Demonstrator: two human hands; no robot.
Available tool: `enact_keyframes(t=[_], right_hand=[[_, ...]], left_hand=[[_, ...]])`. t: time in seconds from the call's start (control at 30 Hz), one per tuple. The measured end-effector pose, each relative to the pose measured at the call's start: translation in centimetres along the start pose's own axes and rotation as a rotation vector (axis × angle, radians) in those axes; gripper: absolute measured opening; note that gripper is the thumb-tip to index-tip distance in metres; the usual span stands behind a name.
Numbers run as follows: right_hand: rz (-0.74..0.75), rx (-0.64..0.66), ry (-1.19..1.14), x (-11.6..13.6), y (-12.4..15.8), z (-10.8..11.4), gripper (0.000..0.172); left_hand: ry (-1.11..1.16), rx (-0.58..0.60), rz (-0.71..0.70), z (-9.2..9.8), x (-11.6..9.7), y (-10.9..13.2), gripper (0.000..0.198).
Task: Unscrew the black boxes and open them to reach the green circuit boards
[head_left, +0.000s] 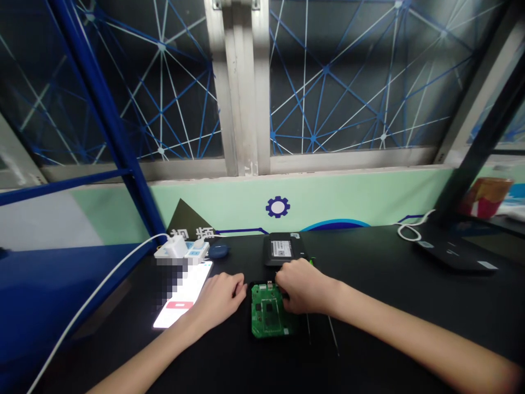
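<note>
A black table [377, 323] forms the dial. Between two and three o'clock lies a flat black box [445, 251] with pale stickers, unreadable here. At nine o'clock is a lit phone [191, 293], partly pixelated, with a red button whose text is illegible. A green circuit board [266, 316] sits at centre. At two o'clock the right hand [305, 284] curls over its edge; whether it grips anything, I cannot tell. Toward ten the left hand [221, 295] is loosely closed beside the phone. At twelve stands a black case [296, 256], its white label [281, 249] too small to read. At eleven, a dark wall sign [184, 219] bears white Chinese characters, partly covered.
</note>
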State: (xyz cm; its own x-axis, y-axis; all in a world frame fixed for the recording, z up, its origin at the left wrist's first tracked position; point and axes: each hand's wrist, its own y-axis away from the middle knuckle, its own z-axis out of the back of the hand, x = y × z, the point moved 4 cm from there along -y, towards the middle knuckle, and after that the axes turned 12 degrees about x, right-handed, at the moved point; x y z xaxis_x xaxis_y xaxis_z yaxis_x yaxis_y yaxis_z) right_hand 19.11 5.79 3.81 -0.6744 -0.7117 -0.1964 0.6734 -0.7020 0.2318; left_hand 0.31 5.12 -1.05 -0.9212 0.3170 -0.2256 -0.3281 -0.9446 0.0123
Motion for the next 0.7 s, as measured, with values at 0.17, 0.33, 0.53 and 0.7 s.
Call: enact_keyframes(t=[0.17, 0.33, 0.53, 0.7], right_hand=[[0.008, 0.090, -0.014, 0.4, -1.2, 0.8, 0.032], [0.012, 0.099, -0.042, 0.2, -1.7, 0.7, 0.038], [-0.025, 0.107, -0.141, -0.8, -1.3, 0.1, 0.038], [-0.037, 0.119, -0.198, -1.5, -1.0, 0.1, 0.028]], left_hand=[[-0.022, 0.031, -0.007, 0.0, 0.0, 0.1, 0.028], [-0.026, 0.045, 0.003, 0.3, -0.2, 0.2, 0.027], [-0.022, 0.053, 0.016, 0.3, -0.2, 0.2, 0.029], [-0.019, 0.066, 0.016, 0.3, -0.1, 0.1, 0.030]])
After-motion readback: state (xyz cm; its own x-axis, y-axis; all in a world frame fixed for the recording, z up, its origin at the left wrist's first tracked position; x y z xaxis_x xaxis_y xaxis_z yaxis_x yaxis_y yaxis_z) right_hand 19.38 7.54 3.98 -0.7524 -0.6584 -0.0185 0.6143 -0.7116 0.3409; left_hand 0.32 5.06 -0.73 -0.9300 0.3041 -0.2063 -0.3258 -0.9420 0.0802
